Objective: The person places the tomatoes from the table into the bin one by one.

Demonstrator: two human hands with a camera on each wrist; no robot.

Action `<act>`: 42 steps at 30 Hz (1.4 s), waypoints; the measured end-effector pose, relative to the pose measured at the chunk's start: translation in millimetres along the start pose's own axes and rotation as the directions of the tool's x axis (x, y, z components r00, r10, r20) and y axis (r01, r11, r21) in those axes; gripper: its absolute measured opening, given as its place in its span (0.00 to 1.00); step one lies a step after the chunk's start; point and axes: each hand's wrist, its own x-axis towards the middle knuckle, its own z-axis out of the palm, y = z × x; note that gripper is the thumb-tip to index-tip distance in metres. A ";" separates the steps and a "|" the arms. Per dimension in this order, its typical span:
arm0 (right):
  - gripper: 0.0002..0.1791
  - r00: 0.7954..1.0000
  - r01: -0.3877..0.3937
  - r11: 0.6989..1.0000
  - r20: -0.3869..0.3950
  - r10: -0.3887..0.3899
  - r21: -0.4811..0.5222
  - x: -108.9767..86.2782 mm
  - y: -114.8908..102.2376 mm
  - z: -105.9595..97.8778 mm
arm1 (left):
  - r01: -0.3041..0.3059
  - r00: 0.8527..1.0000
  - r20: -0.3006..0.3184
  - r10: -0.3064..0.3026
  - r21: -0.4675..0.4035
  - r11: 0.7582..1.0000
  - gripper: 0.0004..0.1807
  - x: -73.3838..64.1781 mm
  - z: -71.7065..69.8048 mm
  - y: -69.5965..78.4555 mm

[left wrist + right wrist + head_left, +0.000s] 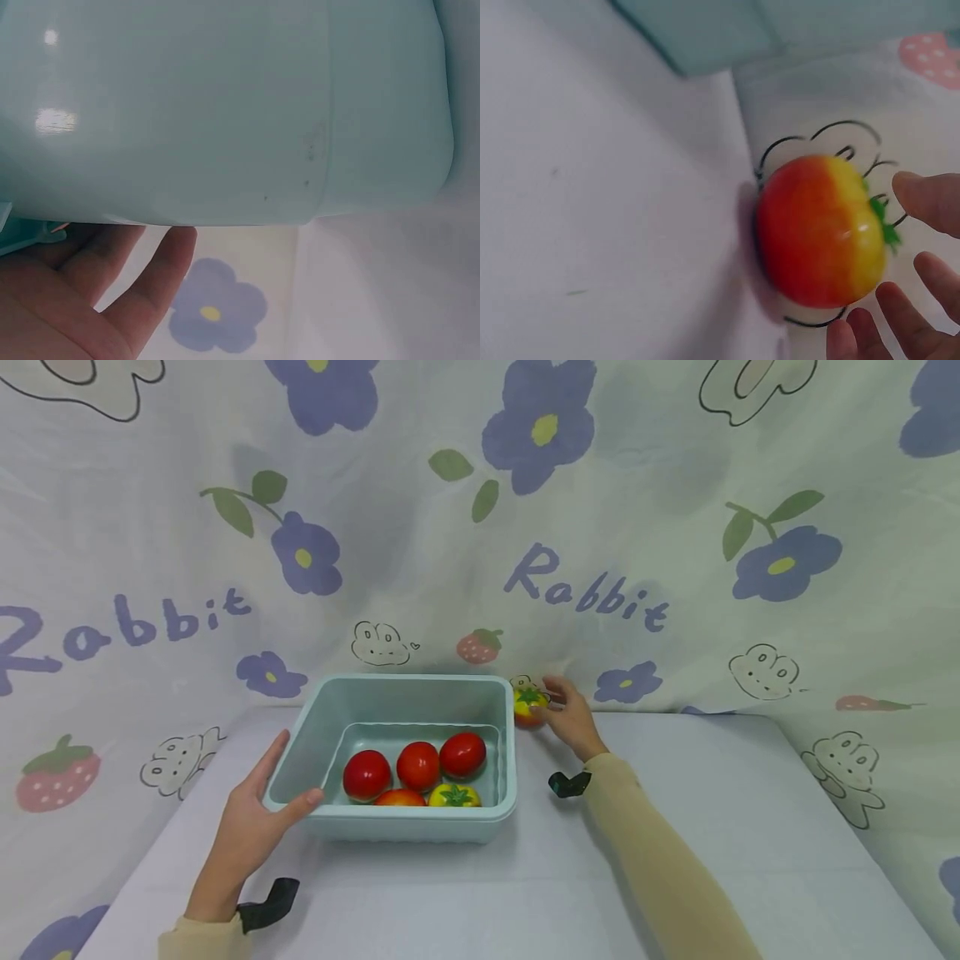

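Observation:
A pale blue-green plastic box (412, 815) stands on the table, with several glossy tomatoes (367, 775) inside. Most are red; one yellow tomato (455, 796) shows a green leafy top. My left hand (251, 822) rests at the box's front left corner, thumb on the front rim, extended fingers against the outer left wall. Beyond the box's right side, a red-and-yellow tomato (821, 232) with a green top sits at the back of the table. Around it my right hand (572, 718) spreads its thumb and fingers, apart from the tomato in the right wrist view.
A white cloth printed with blue flowers, rabbits and lettering hangs as a backdrop (420, 552) along the table's back edge. White covering lies over the table (712, 810). Each wrist wears a black strap (270, 906).

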 end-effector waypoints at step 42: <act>0.40 0.996 -0.070 0.994 -0.050 0.074 0.084 -14.5 15.3 13.2 | 0.025 1.000 -0.006 -0.025 0.027 0.999 0.53 -0.4 0.7 -0.3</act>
